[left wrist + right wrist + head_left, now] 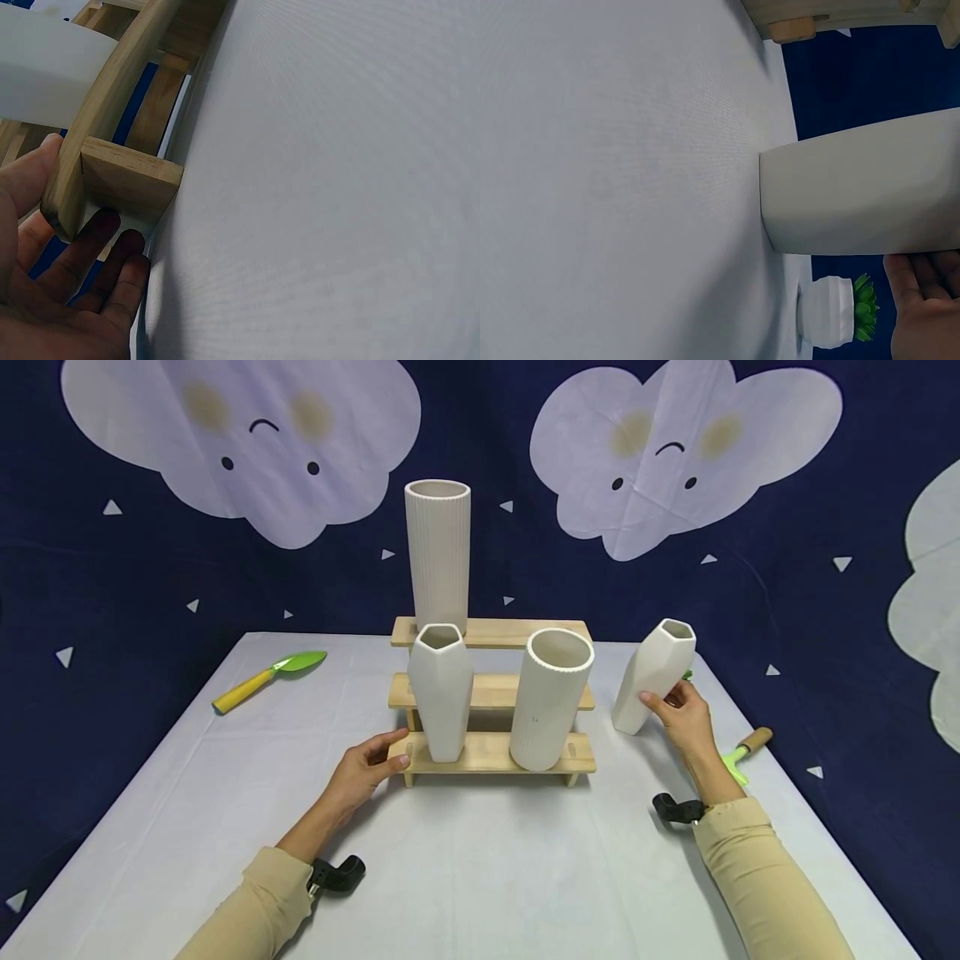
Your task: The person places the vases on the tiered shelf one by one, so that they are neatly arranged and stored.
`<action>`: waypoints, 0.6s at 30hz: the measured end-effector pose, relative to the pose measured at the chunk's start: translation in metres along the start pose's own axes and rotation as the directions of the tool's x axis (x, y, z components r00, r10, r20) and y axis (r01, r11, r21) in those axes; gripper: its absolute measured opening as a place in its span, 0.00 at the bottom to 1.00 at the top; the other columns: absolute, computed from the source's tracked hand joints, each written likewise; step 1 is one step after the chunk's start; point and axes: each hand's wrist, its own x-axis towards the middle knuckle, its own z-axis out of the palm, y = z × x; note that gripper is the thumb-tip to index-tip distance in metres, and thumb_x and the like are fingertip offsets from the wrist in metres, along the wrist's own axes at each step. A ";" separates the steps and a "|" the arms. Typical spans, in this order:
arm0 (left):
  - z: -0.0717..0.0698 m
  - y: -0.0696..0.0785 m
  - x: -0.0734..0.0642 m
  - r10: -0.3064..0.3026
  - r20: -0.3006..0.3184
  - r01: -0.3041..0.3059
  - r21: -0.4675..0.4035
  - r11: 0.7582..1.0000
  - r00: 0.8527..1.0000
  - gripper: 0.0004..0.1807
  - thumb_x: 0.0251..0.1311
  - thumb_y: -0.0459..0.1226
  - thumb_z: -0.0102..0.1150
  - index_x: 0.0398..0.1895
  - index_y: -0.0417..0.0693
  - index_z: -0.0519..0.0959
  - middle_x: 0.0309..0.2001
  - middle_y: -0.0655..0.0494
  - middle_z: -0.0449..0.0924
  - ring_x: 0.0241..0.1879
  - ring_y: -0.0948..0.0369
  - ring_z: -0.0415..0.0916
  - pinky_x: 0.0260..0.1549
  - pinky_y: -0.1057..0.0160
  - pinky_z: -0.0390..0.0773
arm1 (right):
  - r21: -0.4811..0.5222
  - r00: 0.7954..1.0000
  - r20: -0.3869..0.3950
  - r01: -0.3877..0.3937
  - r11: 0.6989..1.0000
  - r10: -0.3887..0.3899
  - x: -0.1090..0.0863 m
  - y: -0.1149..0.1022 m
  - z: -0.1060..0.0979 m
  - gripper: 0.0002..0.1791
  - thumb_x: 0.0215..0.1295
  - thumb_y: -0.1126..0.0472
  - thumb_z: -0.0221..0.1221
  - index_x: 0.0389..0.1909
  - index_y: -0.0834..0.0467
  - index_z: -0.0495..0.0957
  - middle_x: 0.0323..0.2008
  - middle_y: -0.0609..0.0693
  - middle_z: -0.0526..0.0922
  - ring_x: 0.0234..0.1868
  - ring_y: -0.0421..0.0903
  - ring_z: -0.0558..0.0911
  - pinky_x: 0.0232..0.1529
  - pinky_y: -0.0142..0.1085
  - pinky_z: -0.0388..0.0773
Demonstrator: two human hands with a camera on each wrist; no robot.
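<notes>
My left hand (363, 774) holds the left end of the lowest board of a three-tier wooden stand (491, 758). In the left wrist view the thumb lies on the board (101, 97) and the fingers curl beneath its end. On that tier stand a faceted white vase (442, 693) and a ribbed white vase (551, 702). A taller ribbed vase (438, 556) stands on the top tier. To the right of the stand, my right hand (684, 718) grips another faceted white vase (654, 672) by its side; its base is at the tablecloth.
A green trowel with a yellow handle (243, 691) lies at the back left. Beside my right wrist is a green tool with a wooden handle (756, 740). Behind the held vase sits a succulent in a white pot (826, 312). A dark blue cloud-print cloth (480, 410) hangs behind the table.
</notes>
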 end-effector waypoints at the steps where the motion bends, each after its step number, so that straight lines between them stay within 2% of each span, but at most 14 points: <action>1: 0.000 0.000 0.000 -0.001 -0.002 0.001 -0.001 1.000 1.000 0.30 0.57 0.43 0.63 0.64 0.47 0.70 0.59 0.42 0.74 0.54 0.56 0.72 0.44 0.75 0.73 | -0.003 1.000 -0.004 -0.003 1.000 0.003 0.000 0.000 0.000 0.35 0.59 0.55 0.64 0.64 0.63 0.64 0.54 0.52 0.75 0.43 0.25 0.71 0.42 0.16 0.69; 7: 0.000 0.000 -0.001 -0.013 -0.001 0.013 -0.001 1.000 1.000 0.30 0.58 0.43 0.63 0.64 0.48 0.70 0.59 0.42 0.74 0.55 0.54 0.72 0.44 0.75 0.73 | -0.002 1.000 -0.025 -0.014 1.000 0.014 -0.003 -0.002 0.001 0.35 0.59 0.51 0.64 0.64 0.62 0.64 0.57 0.58 0.74 0.44 0.26 0.71 0.44 0.16 0.68; 12: 0.001 0.000 -0.001 -0.013 -0.002 0.013 -0.004 1.000 1.000 0.30 0.58 0.43 0.63 0.64 0.48 0.70 0.59 0.42 0.74 0.53 0.57 0.72 0.44 0.74 0.73 | -0.014 0.999 -0.049 -0.015 1.000 0.015 -0.005 -0.002 0.003 0.36 0.58 0.49 0.64 0.63 0.62 0.65 0.59 0.61 0.73 0.45 0.27 0.72 0.45 0.18 0.68; 18: 0.000 -0.001 0.000 -0.008 0.002 0.008 -0.006 1.000 1.000 0.30 0.58 0.43 0.63 0.64 0.48 0.70 0.58 0.42 0.74 0.51 0.59 0.73 0.44 0.74 0.73 | -0.027 0.997 -0.072 -0.015 1.000 0.013 -0.007 -0.005 0.001 0.36 0.58 0.49 0.64 0.63 0.61 0.66 0.55 0.57 0.76 0.43 0.26 0.72 0.43 0.18 0.69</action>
